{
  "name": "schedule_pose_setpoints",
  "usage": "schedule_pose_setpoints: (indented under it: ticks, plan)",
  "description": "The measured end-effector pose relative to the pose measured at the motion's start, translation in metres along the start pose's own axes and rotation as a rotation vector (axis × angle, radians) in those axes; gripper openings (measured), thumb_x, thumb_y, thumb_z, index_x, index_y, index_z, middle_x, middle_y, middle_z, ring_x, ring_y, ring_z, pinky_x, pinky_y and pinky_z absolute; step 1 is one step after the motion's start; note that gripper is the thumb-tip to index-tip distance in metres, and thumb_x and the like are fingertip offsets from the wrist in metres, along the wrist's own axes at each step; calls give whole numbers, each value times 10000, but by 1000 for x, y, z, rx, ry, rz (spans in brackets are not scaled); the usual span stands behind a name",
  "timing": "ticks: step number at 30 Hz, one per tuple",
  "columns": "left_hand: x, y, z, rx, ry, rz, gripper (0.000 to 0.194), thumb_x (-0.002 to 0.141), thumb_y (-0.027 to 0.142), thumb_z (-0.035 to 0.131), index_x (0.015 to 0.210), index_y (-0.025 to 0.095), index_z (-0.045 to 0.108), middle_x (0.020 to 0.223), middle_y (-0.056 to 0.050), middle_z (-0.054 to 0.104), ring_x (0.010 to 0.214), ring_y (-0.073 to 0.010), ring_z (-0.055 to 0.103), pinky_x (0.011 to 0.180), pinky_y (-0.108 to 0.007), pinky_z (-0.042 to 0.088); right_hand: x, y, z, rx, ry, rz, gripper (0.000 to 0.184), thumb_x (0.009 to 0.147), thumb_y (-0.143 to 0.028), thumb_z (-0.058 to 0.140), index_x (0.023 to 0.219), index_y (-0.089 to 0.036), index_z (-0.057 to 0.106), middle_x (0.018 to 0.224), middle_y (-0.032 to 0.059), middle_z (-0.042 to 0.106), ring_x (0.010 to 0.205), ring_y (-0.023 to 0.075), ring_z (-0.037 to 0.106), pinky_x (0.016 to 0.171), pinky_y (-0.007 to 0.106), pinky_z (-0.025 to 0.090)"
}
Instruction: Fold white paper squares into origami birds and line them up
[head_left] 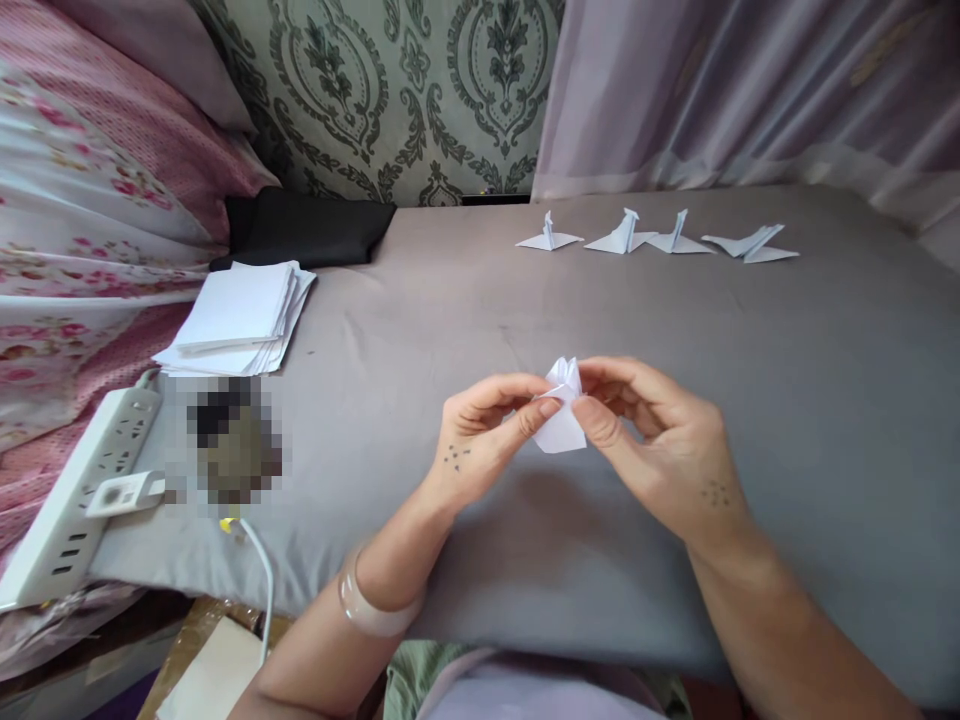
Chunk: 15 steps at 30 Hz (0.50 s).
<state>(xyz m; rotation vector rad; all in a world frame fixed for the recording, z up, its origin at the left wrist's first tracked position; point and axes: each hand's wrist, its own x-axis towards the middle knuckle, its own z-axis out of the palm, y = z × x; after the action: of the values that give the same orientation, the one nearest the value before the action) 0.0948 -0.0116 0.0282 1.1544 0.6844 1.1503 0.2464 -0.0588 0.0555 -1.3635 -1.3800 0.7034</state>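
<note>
A pair of bare hands, seen from the wearer's viewpoint, holds a small folded white paper (561, 428) just above a grey cloth-covered worktop (420, 330). The left hand (484, 440) pinches its left side between thumb and fingers; the right hand (667, 450) pinches the right side, thumb in front and fingertips partly hidden behind. Narrow points rise from the paper's top, and its lower part is flat. It appears to be midway through folding or shaping; any further crease would call for a light, steady pinch and well-matched edges. Toward the back right stand four folded paper birds (624, 236) in a row. At left, a stack of white paper (236, 305) lies beside a black cloth (300, 230), with a power strip (112, 450) nearer the wearer.
</note>
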Motion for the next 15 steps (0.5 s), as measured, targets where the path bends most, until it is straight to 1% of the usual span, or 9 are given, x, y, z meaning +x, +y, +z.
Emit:
schedule_pose_setpoints:
  ticks: [2,4,6,8,10,11,13,15]
  plan:
    - [0,0,0,-50,-11,0,114,765,204,760,831,185,670,775,9,722,691,-84,644,648,-183,522,0,0,4,1,-11,-21,132,848,-278,670,974,-238,670,927,20,668,781,136,619,687,279,521]
    - [1,0,0,-94,-13,-25,217,761,220,767,912,199,614,786,10,731,681,-97,651,636,-201,525,0,0,7,5,-1,-38,66,854,-255,659,911,-232,683,898,15,656,765,129,601,675,273,505]
    - [1,0,1,-98,-12,-90,289,760,256,771,969,201,580,783,5,736,661,-105,650,634,-218,525,1,1,8,17,21,-42,48,855,-254,656,861,-230,697,867,14,652,759,131,595,651,269,488]
    - [2,-2,1,-54,-19,-172,261,764,300,765,931,170,613,745,-4,724,639,-101,635,631,-216,512,2,4,8,28,44,-6,65,843,-277,670,828,-227,708,839,12,654,754,132,597,641,263,480]
    - [4,-4,0,1,11,-233,229,770,338,753,840,140,662,696,-7,698,612,-88,610,604,-198,482,4,9,8,66,43,108,123,841,-335,670,832,-222,717,791,7,655,716,124,596,625,253,478]
    - [5,-6,-1,21,46,-253,229,770,350,749,805,135,677,678,-5,686,597,-80,595,586,-191,465,5,12,8,98,16,190,166,843,-373,663,850,-218,723,771,5,657,689,118,592,613,248,476]
    - [8,-9,-3,50,134,-279,232,757,360,755,776,137,693,661,1,668,577,-69,569,563,-184,440,8,20,9,182,-72,354,254,837,-440,651,896,-207,731,746,8,666,655,111,584,581,236,468]
    - [11,-11,-7,79,191,-296,235,738,362,765,762,138,696,646,7,649,567,-64,551,552,-183,425,11,27,12,249,-158,457,298,804,-461,678,904,-187,737,754,21,682,664,113,584,565,227,461]
